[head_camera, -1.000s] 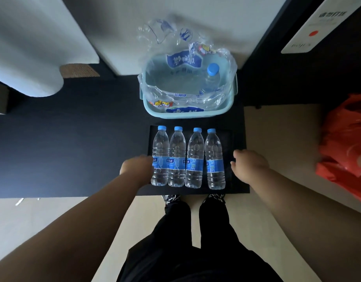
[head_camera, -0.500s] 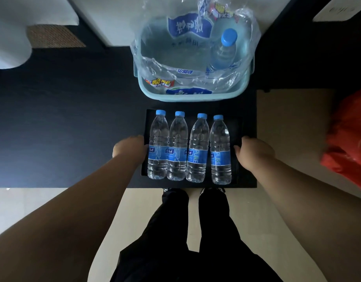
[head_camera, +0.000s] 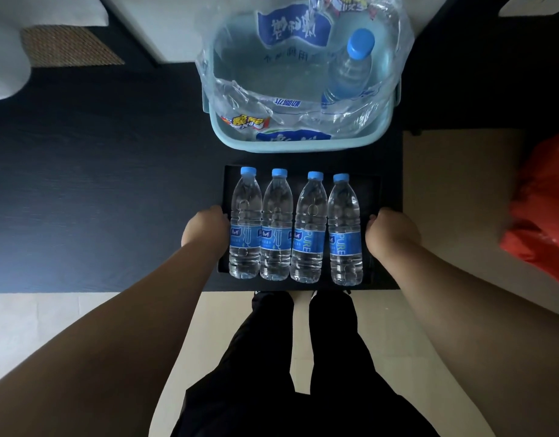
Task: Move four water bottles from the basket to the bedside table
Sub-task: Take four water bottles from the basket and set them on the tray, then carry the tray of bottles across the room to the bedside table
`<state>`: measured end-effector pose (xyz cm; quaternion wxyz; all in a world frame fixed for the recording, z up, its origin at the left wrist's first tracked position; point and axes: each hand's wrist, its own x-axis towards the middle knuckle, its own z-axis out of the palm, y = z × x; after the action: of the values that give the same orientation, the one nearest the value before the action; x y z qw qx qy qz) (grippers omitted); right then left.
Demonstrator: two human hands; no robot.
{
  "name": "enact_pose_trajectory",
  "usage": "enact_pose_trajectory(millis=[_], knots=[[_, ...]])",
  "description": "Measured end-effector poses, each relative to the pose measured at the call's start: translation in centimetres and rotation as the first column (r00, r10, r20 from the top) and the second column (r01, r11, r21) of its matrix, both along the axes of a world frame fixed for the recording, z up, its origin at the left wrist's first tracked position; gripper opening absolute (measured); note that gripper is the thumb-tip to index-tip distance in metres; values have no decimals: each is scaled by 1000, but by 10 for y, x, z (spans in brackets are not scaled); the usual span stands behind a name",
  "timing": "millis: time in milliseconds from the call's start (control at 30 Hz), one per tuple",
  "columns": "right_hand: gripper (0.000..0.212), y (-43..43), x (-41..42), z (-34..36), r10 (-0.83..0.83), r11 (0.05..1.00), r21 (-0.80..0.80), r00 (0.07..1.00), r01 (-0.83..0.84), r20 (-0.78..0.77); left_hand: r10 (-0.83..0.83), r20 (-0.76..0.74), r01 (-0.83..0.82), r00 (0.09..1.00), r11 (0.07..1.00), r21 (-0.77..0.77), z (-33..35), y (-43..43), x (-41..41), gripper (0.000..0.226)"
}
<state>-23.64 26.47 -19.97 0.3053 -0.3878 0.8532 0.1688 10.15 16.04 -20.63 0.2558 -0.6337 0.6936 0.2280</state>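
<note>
Several clear water bottles with blue caps and blue labels lie side by side on a black tray, from the leftmost bottle to the rightmost bottle. The tray rests on the dark bedside table. My left hand is curled on the tray's left edge, against the leftmost bottle. My right hand is curled on the tray's right edge. Behind the tray stands the light blue basket, lined with crumpled clear plastic wrap, with one more bottle upright inside.
A red plastic bag lies on the floor at the right. White bedding shows at the top left. My legs in black trousers stand at the table's front edge, on beige floor.
The view has moved forward and closer to the table. Both hands stay at the tray's sides, and the tray and bottles keep their place in front of the basket.
</note>
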Motion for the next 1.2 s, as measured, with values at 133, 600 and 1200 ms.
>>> enact_pose_trajectory(millis=[133,600,1200], knots=[[30,0,5,-1,-77,997,-22,997,77,-7,24,1,-24,1000,999,28,5,-2,1,23],[17,44,10,25,-333,903,-173,895,393,296,275,-225,-274,935,961,38,35,41,23,25],[23,9,4,181,-158,734,-565,904,376,396,270,-497,-413,825,888,-202,190,14,34,33]])
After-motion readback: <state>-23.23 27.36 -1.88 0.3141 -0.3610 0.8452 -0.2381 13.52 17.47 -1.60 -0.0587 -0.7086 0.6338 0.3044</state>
